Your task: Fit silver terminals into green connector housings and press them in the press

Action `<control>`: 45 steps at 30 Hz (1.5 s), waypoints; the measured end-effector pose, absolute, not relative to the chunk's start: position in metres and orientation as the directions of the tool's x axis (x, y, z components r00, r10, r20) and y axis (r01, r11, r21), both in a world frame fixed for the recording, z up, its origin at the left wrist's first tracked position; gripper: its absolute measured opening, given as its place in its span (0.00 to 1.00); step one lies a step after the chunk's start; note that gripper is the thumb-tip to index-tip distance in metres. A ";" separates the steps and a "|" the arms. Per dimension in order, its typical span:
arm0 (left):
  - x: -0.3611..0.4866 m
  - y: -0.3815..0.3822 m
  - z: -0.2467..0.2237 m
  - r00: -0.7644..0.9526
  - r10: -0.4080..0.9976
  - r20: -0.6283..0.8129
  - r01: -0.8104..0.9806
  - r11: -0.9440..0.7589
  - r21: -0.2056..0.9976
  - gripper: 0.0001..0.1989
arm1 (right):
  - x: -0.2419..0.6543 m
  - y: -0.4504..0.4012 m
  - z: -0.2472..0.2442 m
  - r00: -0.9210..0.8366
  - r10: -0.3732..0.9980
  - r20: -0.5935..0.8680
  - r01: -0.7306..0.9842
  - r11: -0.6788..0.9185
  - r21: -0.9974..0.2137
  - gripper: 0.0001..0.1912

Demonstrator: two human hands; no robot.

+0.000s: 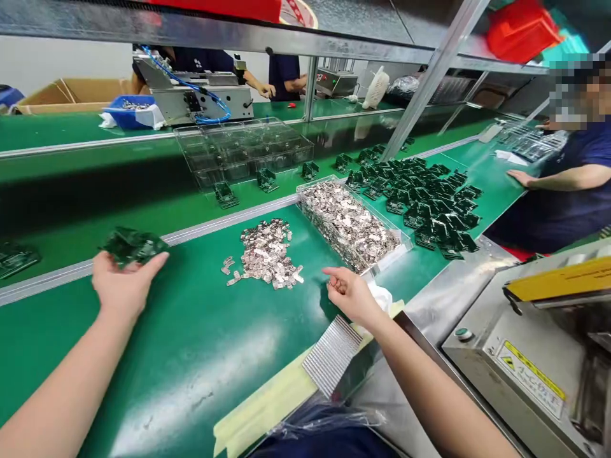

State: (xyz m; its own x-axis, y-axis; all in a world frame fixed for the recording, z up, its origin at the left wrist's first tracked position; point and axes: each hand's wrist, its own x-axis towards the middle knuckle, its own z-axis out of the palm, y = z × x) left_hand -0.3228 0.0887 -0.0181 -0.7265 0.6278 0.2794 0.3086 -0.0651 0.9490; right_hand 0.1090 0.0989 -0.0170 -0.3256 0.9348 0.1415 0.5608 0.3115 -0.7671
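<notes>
My left hand (123,285) grips a green circuit board (132,244), slightly blurred, over the metal rail at the belt's edge. Curled fingers and thumb pressed together close my right hand (352,294) beside the near end of a clear tray (403,240). What those fingers hold, if anything, is too small to make out. Small silvery metal pieces (351,219) fill that tray. Between my hands, a loose pile of the same metal pieces (270,251) lies on the green work surface (191,356). Below my right hand sits a ridged metal block (333,356) on yellow tape.
Many green circuit boards (429,197) are heaped beyond the tray, with several more (267,180) along the belt. A grey machine (520,356) stands at my right. A co-worker (568,172) sits at the far right; others work behind the belt. A metal shelf (200,32) crosses overhead.
</notes>
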 end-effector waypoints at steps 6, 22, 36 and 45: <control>-0.162 0.051 0.002 -0.473 0.881 -0.008 -0.233 -0.116 0.965 0.36 | 0.132 0.063 0.004 -0.260 0.964 0.052 0.082 0.076 -0.994 0.11; -0.012 0.011 -0.021 0.156 0.986 -0.064 -0.429 0.126 0.894 0.28 | 0.164 0.008 -0.006 -0.008 0.999 0.048 0.105 0.049 -0.993 0.04; -0.021 0.007 -0.024 0.278 0.955 0.108 -0.311 -0.017 0.950 0.22 | 0.141 -0.006 0.006 0.055 0.994 0.096 0.201 0.083 -0.976 0.13; -0.021 0.005 -0.019 0.298 0.947 0.120 -0.281 -0.034 0.959 0.21 | 0.129 -0.009 0.001 0.124 0.989 0.078 0.198 0.053 -0.979 0.17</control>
